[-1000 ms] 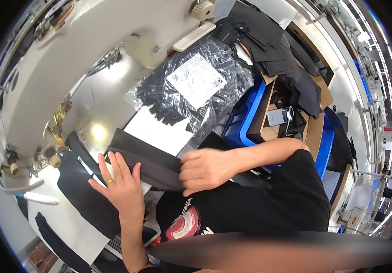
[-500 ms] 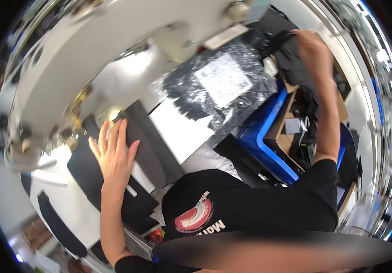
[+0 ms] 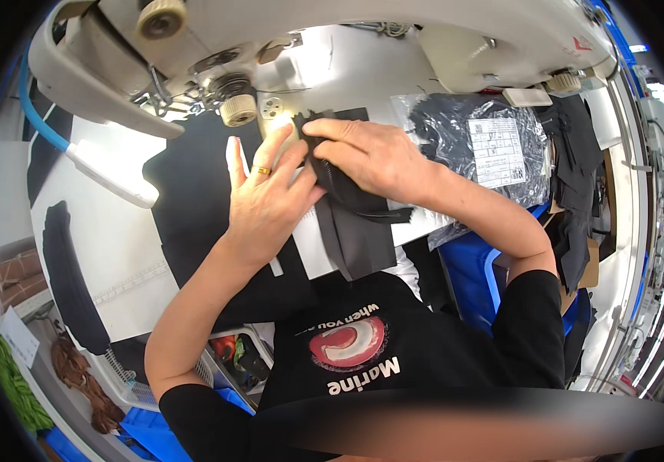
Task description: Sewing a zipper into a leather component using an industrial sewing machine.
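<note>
Beneath the sewing machine (image 3: 493,38) lies a black fabric panel (image 3: 193,177). My left hand (image 3: 270,196), with a gold ring, rests on the fabric with its fingers stretched apart, the thumb beside a black zipper (image 3: 329,175). From the right, my right hand (image 3: 382,158) pinches the zipper's upper end between thumb and fingers, close to the lit needle plate (image 3: 272,108). The zipper runs along a dark grey fabric piece (image 3: 359,239), its loose tail sticking out to the right. The fingers partly cover where zipper and fabric meet.
A plastic-wrapped black bundle (image 3: 439,127) with a white label lies right of my right hand. Beyond it hang dark fabric pieces (image 3: 574,154) above a blue bin (image 3: 466,269). A folded black strip (image 3: 70,277) lies at left, near a blue hose (image 3: 35,108).
My right hand has come from the materials at the far right to the fabric, now with the zipper in it. My left hand has moved against the zipper. The view has turned.
</note>
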Demonstrator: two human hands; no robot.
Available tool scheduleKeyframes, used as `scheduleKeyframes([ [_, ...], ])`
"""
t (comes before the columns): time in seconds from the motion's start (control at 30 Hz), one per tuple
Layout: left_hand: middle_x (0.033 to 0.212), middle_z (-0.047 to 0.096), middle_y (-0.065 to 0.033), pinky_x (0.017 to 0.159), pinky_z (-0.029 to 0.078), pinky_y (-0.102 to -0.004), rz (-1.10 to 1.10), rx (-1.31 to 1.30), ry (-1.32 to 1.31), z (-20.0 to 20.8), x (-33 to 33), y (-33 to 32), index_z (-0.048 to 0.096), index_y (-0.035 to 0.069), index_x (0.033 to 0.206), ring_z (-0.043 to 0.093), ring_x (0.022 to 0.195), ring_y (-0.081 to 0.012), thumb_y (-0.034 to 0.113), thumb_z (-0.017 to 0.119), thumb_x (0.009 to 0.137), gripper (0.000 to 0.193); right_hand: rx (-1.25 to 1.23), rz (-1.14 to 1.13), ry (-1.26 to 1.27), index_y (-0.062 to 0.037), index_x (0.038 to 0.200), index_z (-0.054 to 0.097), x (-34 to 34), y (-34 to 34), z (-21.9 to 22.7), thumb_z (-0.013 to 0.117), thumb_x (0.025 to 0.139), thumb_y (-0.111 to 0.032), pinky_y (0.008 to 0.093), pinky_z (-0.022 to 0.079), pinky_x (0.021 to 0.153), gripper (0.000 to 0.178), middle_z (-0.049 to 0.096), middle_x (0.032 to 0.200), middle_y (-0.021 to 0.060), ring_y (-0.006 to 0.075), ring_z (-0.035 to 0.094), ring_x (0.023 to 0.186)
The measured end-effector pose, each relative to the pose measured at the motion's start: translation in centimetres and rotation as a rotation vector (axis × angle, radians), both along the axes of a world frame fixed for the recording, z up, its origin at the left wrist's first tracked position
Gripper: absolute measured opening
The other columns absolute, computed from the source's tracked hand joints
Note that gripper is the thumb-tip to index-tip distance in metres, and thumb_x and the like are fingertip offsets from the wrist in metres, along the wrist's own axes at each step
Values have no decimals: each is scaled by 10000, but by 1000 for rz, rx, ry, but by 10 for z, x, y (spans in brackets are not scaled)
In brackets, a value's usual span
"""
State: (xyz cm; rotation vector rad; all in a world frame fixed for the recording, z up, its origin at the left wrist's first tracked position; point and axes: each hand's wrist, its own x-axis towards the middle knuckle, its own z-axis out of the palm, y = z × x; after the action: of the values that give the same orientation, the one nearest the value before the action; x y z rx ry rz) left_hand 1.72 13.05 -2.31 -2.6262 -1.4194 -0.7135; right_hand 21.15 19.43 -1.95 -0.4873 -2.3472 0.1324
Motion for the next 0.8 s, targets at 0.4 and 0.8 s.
scheduleKeyframes([
  [0.4,1112,630,45,1118,84,-622,61,136,62,-5,4,-5,651,152,977,521,1227,-148,264,775,708,316,-91,-112,-38,-20,1001,648,5,-6,-4,686,713,-43,348,523,772,291,627,1039,90,254,623,923],
  [0.8,948,665,-143,1042,372,-590,-86,252,188,7,10,9,681,-10,976,668,910,-237,97,613,748,260,-86,-186,-33,-5,1042,632,8,-4,-5,706,721,-38,358,526,772,331,627,1078,119,284,636,874],
])
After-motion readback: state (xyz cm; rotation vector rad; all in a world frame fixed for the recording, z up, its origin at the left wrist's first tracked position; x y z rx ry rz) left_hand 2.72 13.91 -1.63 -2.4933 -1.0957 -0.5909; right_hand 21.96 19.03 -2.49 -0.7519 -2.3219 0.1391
